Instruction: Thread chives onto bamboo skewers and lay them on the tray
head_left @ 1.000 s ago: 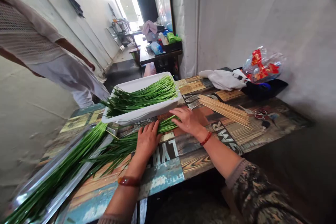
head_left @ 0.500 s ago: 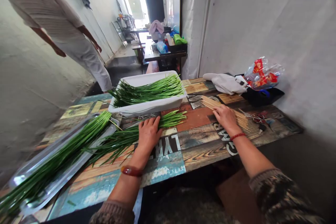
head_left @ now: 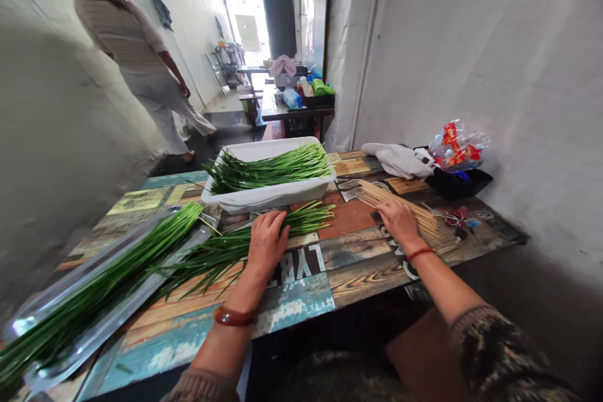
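Some greens [head_left: 308, 218] hidden beneath left fingers [head_left: 269, 220] | right fingers [head_left: 390, 210] over sticks [head_left: 423, 218] | grips: can't tell

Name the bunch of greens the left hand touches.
The bunch on the tabletop under the left hand; another is in the white tub, a third on the tray.

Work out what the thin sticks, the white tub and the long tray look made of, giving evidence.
Thin sticks: probably bamboo or wood, dull finish, judging by the pale tan colour.
White tub: likely smooth plastic; evenly coloured walls, rounded corners.
Long tray: glossy, with bright glare; metal or clear plastic, unclear which.
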The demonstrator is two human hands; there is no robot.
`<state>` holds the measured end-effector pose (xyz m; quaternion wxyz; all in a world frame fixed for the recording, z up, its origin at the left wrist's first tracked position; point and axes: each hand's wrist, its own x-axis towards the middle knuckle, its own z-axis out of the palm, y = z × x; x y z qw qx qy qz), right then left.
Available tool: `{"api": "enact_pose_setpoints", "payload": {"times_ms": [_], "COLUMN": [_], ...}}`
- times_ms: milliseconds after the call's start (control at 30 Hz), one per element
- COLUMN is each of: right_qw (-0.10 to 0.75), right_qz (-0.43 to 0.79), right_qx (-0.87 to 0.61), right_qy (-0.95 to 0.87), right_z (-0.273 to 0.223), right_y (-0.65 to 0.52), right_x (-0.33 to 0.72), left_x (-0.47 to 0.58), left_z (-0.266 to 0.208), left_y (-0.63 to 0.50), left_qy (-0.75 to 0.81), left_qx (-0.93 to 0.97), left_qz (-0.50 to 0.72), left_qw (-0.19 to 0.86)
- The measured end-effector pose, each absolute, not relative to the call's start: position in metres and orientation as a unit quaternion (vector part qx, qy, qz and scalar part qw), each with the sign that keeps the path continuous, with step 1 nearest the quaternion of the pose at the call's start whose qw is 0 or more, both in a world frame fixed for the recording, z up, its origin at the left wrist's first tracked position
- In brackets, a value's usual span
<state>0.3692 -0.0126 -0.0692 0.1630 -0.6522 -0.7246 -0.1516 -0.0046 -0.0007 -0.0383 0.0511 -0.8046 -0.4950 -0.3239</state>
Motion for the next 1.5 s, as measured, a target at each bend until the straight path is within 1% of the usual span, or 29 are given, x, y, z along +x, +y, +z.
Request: {"api": "enact_pose_setpoints", "payload": {"times_ms": [133,300,400,533,733,867,967,1100,1267,1367,1500], "right_qw": [0.173,0.172,0.167,0.159,0.154,0.180,0.203,0.186,0.211,0.226,0.210], "right_qz": [-0.141,-0.144,-0.152,-0.166,-0.172,-0.171,-0.173,-0.140,-0.073,-0.070,-0.087], "right_qx": [-0.641,-0.634,-0.628,-0.620,-0.632,-0.646,-0.627,-0.593,-0.564,-0.578,-0.594], "right_qy": [-0.734,-0.740,-0.744,-0.751,-0.740,-0.722,-0.733,-0.771,-0.795,-0.781,-0.772], "right_z": [-0.064,-0.062,-0.062,-0.063,-0.073,-0.076,-0.072,-0.063,-0.057,-0.053,-0.049], "right_y": [-0.017,-0.017,-0.018,-0.016,-0.010,-0.015,-0.029,-0.054,-0.075,-0.081,-0.083], "right_x": [0.364,0.362,0.361,0.359,0.364,0.364,0.351,0.318,0.288,0.283,0.283], "left_x": [-0.007,-0.003,0.006,0.018,0.022,0.020,0.020,0.020,0.024,0.028,0.033], "left_z": [-0.038,-0.038,-0.037,-0.033,-0.031,-0.032,-0.032,-0.031,-0.029,-0.029,-0.031], "left_y": [0.002,-0.001,-0.007,-0.017,-0.021,-0.020,-0.020,-0.021,-0.024,-0.026,-0.026], "left_qy": [-0.491,-0.465,-0.430,-0.394,-0.445,-0.458,-0.473,-0.480,-0.466,-0.451,-0.441], "left_qx": [-0.789,-0.801,-0.836,-0.883,-0.878,-0.874,-0.864,-0.861,-0.870,-0.877,-0.884], "left_qz": [-0.366,-0.374,-0.340,-0.253,-0.175,-0.162,-0.164,-0.156,-0.128,-0.126,-0.119], "left_qw": [0.049,0.041,0.031,0.013,0.024,0.031,0.045,0.067,0.095,0.104,0.096]}}
